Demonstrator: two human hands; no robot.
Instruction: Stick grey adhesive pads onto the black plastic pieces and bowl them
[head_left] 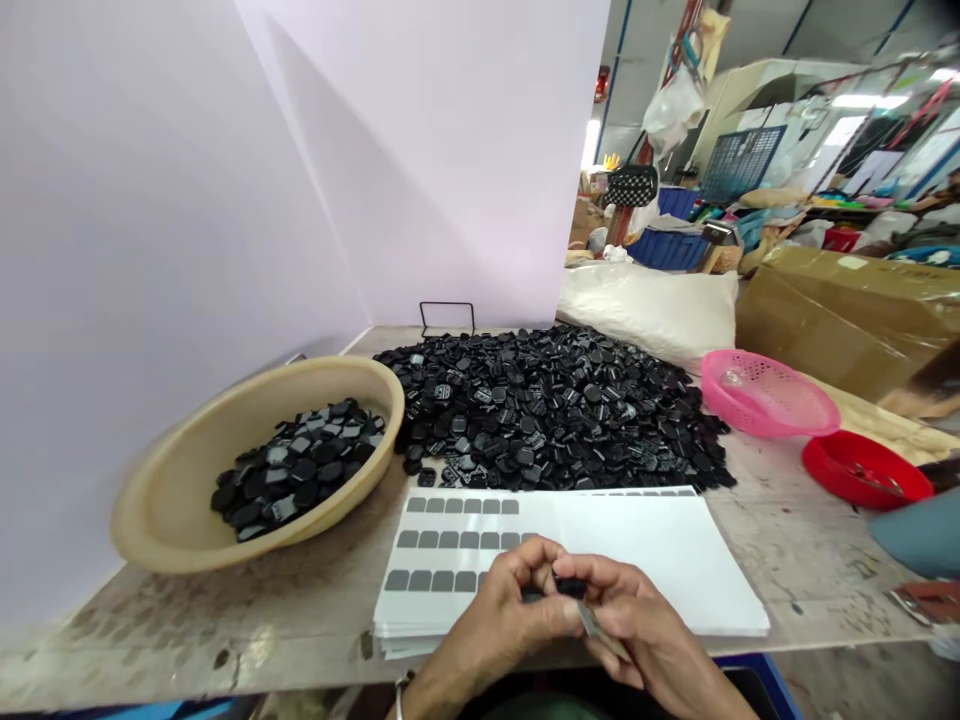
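Both hands meet above the lower edge of a stack of white sticker sheets (637, 540). My left hand (510, 612) is closed, its fingers pinching a small black plastic piece (571, 587). My right hand (641, 612) is closed too; its fingertips touch the same piece, and a thin flat strip (600, 632), greyish at one end and tan at the other, sticks out from between its fingers. What kind of tool or scrap the strip is cannot be made out. Rows of grey rounded stickers (442, 540) show on the sheet's left part.
A heap of black plastic pieces (540, 410) spreads behind the sheets. At left stands a beige basin (165, 500) holding more pieces. A pink basket (765, 395), a red bowl (862, 470) and a cardboard box (840, 320) are at right. A wall (435, 180) rises behind.
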